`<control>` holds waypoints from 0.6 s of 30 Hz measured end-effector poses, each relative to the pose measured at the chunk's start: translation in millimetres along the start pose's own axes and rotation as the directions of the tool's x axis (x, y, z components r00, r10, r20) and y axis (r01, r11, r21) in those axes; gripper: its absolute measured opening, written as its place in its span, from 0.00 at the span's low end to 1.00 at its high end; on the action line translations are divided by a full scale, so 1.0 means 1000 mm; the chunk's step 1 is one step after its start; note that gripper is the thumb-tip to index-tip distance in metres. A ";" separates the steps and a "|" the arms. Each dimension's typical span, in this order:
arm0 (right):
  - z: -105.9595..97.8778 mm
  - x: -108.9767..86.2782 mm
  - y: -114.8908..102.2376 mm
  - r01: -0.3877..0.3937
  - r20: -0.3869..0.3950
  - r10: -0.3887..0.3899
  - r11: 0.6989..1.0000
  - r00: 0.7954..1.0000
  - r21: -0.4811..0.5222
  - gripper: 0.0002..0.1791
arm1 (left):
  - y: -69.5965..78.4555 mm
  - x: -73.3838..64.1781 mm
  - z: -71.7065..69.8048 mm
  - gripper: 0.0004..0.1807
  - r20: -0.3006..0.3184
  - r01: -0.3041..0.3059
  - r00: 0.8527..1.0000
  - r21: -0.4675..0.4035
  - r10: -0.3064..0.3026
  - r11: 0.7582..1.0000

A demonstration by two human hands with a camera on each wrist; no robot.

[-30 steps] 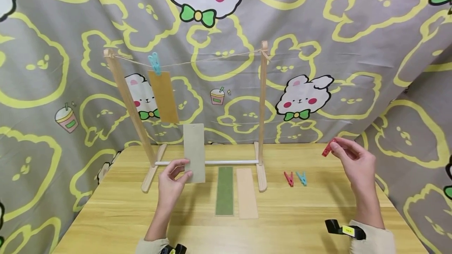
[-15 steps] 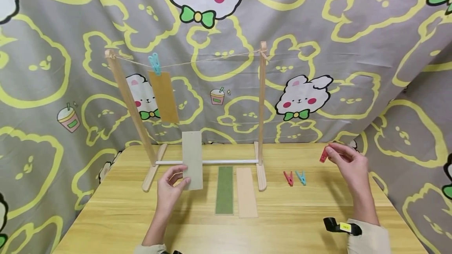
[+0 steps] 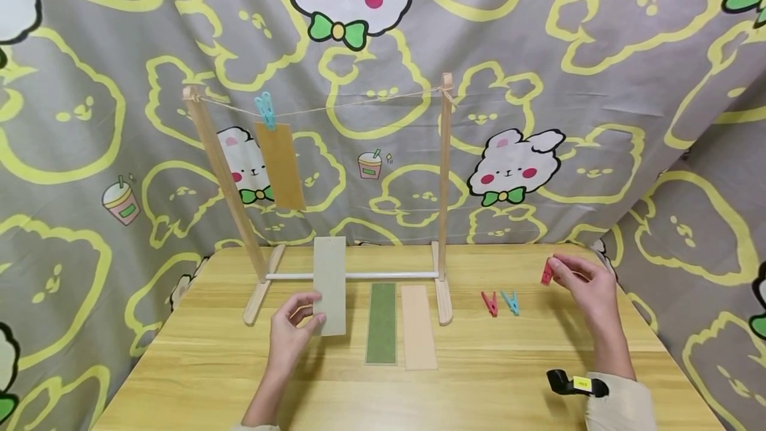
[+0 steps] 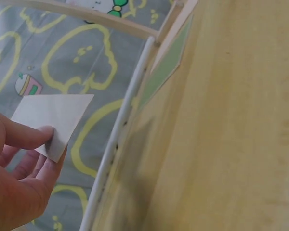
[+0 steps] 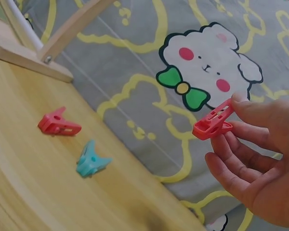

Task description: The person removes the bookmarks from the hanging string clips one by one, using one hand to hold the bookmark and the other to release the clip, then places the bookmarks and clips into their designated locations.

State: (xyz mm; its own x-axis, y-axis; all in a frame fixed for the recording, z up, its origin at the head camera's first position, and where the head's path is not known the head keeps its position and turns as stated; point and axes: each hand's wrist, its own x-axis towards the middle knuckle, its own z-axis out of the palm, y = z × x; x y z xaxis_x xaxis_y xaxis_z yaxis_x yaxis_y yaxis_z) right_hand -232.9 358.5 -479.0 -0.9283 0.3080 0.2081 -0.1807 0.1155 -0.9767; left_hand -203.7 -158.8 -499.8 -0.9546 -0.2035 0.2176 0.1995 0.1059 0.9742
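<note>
A pale grey-beige card [image 3: 330, 285] stands upright in my left hand [image 3: 294, 330], pinched by thumb and fingers along its left edge above the table. My right hand [image 3: 589, 288] pinches a red clothespin [image 5: 213, 122] by its handle ends, off to the right of the rack. A second red clothespin [image 3: 489, 303] and a blue clothespin [image 3: 510, 302] lie on the table between that hand and the rack. From the string [image 3: 359, 104] hangs a mustard-brown card [image 3: 281, 165], clipped by a blue clothespin [image 3: 265, 110]. A green card [image 3: 381, 324] and a peach card [image 3: 419, 328] lie flat side by side.
The wooden rack has a left post [image 3: 227, 185], a right post [image 3: 445, 178], splayed feet [image 3: 443, 301] and a white lower bar [image 3: 389, 275]. Behind the table [image 3: 479, 391] hangs a grey patterned curtain [image 3: 407, 218].
My left hand has lowered the grey-beige card toward the table. The right hand, with the red clothespin, has moved down and a little left. The hanging card stays in place.
</note>
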 end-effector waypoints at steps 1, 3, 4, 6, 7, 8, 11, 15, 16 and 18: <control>0.000 0.000 0.002 -0.004 0.001 0.004 1.000 1.000 0.001 0.19 | -0.001 -0.001 0.000 0.21 -0.001 0.005 1.000 -0.003 -0.005 1.000; -0.001 0.001 0.006 -0.016 0.007 0.016 1.000 1.000 0.015 0.18 | -0.003 -0.003 -0.001 0.21 0.004 0.006 1.000 0.005 -0.006 1.000; -0.001 0.001 0.008 -0.021 0.009 0.020 1.000 1.000 0.016 0.18 | -0.004 -0.004 -0.001 0.21 0.007 0.009 1.000 0.008 -0.009 1.000; -0.001 0.001 0.011 -0.031 0.011 0.031 0.999 0.999 0.006 0.17 | -0.005 -0.005 -0.002 0.21 0.013 0.010 1.000 0.013 -0.010 1.000; -0.001 0.001 0.014 -0.038 0.014 0.038 0.999 0.999 0.001 0.16 | -0.006 -0.006 -0.002 0.21 0.016 0.009 1.000 0.018 -0.009 1.000; -0.001 0.001 0.016 -0.045 0.015 0.045 0.999 0.999 -0.003 0.16 | -0.006 -0.006 -0.002 0.21 0.019 0.009 1.000 0.021 -0.009 1.000; -0.002 0.002 0.022 -0.073 0.017 0.074 0.996 0.997 -0.059 0.20 | -0.007 -0.006 -0.002 0.21 0.025 0.009 1.000 0.037 -0.010 0.999; -0.003 0.004 0.026 -0.091 -0.002 0.093 0.974 0.996 -0.208 0.29 | -0.009 -0.005 -0.004 0.21 0.038 0.001 0.999 0.063 -0.004 0.998; -0.002 0.004 0.026 -0.096 -0.007 0.097 0.966 0.995 -0.241 0.31 | -0.010 -0.005 -0.005 0.21 0.042 -0.002 0.999 0.070 -0.001 0.998; -0.001 0.003 0.028 -0.102 -0.013 0.103 0.948 0.995 -0.302 0.33 | -0.012 -0.006 -0.006 0.21 0.050 -0.001 0.999 0.080 -0.003 0.997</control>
State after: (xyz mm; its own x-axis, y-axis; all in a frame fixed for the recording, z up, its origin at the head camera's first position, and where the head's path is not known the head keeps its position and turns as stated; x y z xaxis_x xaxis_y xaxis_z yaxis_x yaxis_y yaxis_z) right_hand -240.9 363.6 -505.8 -0.9378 0.3303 0.1070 0.0218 0.3635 -0.9313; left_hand -198.8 -164.3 -512.1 -0.9651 -0.1553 0.2110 0.1818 0.1831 0.9662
